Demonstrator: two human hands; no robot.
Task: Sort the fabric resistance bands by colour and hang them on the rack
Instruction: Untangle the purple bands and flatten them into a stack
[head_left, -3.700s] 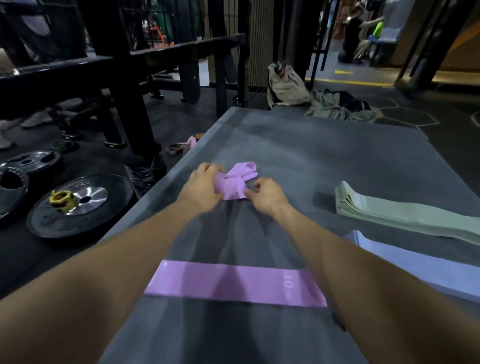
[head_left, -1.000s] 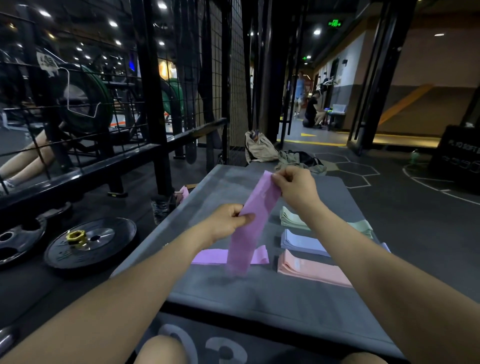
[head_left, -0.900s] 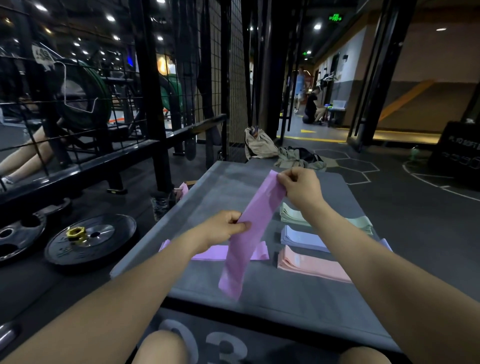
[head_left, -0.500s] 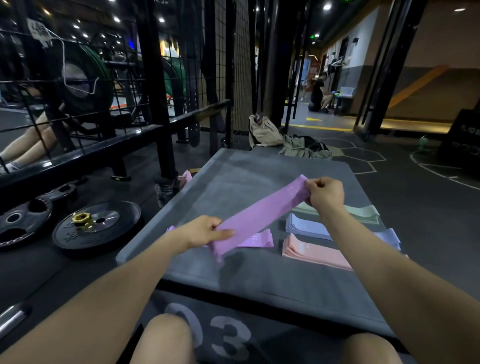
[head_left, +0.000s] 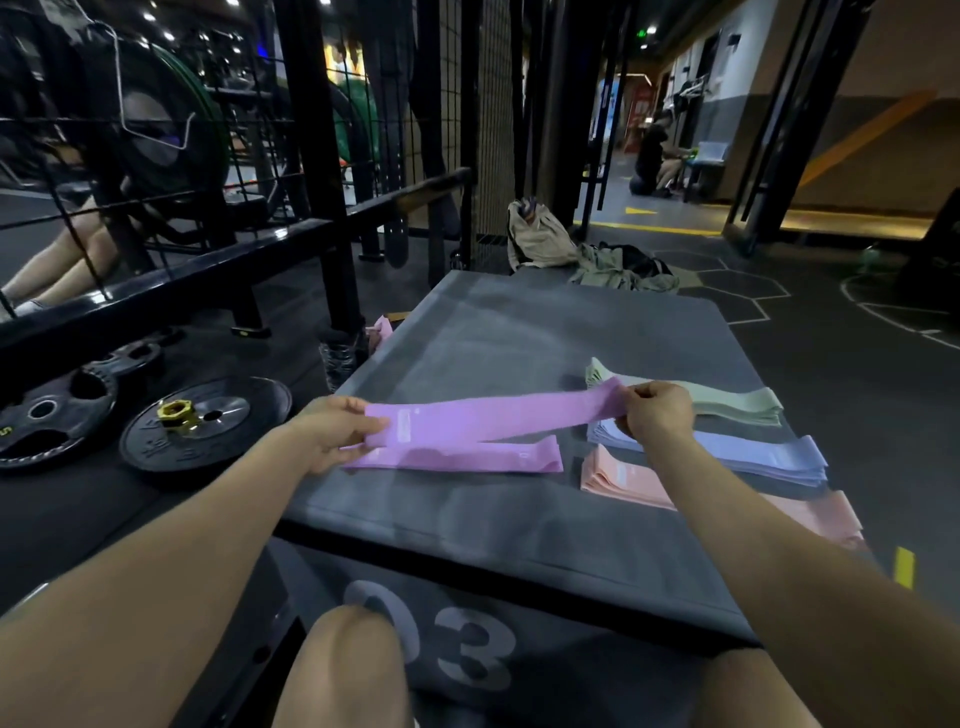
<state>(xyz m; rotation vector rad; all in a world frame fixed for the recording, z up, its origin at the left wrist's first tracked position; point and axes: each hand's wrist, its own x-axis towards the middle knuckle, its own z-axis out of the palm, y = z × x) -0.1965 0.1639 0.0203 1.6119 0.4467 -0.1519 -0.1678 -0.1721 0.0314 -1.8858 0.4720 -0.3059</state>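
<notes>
Two hands stretching a purple fabric band (head_left: 493, 418) flat above its match.
Left hand (head_left: 332, 434) pinching one end, right hand (head_left: 657, 410) gripping the other; best lowered taut, edges aligned on purple band (head_left: 467, 460) beneath. Beyond right hand: green (head_left: 727, 402), lilac (head_left: 748, 452), pink (head_left: 628, 480) stacks on grey plyo box (head_left: 498, 332). Left of left hand: weight plates (head_left: 208, 421), black rack (head_left: 311, 171).

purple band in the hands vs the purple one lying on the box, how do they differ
The held purple band is off the box, stretched between the left hand and right hand; the flat purple band lies untouched on the grey box. The held one slopes up toward the right hand and twists slightly there; the flat one lies level and smooth. The held one crosses above the flat one. Both share the same purple and a pale label patch.
</notes>
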